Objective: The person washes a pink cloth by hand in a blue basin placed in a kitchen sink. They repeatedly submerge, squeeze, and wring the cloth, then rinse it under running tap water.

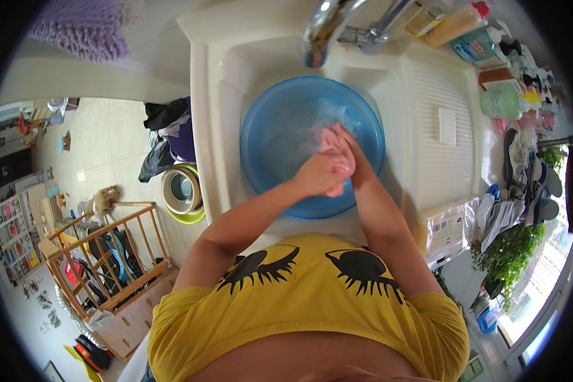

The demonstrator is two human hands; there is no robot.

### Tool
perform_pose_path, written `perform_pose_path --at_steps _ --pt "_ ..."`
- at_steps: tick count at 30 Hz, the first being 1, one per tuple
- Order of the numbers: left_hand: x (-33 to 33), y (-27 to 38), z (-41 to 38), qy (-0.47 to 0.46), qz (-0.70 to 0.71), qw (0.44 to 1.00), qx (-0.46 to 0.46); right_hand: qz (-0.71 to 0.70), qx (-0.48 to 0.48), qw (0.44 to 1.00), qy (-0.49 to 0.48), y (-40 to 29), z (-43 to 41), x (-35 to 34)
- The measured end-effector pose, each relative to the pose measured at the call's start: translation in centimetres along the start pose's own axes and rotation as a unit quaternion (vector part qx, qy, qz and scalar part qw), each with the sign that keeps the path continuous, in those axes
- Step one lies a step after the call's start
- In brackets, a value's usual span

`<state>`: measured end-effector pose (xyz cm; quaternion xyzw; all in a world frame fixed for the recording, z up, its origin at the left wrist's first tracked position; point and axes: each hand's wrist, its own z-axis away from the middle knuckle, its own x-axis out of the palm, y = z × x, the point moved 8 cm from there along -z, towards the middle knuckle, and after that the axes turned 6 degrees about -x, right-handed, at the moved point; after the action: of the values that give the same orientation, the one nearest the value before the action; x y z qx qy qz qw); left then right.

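Observation:
A wet pink cloth (332,139) is bunched between my two hands above a round blue plastic basin (262,184). My left hand (325,169) is closed around the cloth, its fingers curled over the front. My right hand (351,141) holds the cloth from the right side, with its fingertips at the far end near the water. Cloudy, slightly foamy water (286,124) fills the basin, and it is splashed or rippled just beyond my hands. The basin stands in a white laundry sink (229,143). A lower flap of cloth hangs beneath my left hand.
A chrome faucet (317,45) hangs over the basin's far edge. To the right is a ribbed washboard (425,124) with a white soap-like block (447,126). Pump bottles (501,102) line the right ledge. A plastic-wrapped package (449,229) lies near my right elbow. Stacked basins (181,188) stand left.

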<state>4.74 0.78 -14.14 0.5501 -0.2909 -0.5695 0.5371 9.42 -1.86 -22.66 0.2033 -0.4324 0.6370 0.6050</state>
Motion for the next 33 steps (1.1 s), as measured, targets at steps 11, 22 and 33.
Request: perform_pose_path --at_steps 11,22,33 --pt "1.9 4.4 -1.8 0.102 -0.296 0.935 0.164 0.424 -0.310 0.833 -0.174 -0.3 3.0 4.2" --pt "-7.6 -9.5 -5.1 0.073 -0.330 0.939 -0.067 0.413 -0.201 0.869 0.184 -3.5 -0.6 -3.0" --pt "0.1 -17.7 -1.1 -0.157 -0.579 0.787 -0.145 0.907 -0.058 0.398 0.126 -2.9 -2.5 -6.8"
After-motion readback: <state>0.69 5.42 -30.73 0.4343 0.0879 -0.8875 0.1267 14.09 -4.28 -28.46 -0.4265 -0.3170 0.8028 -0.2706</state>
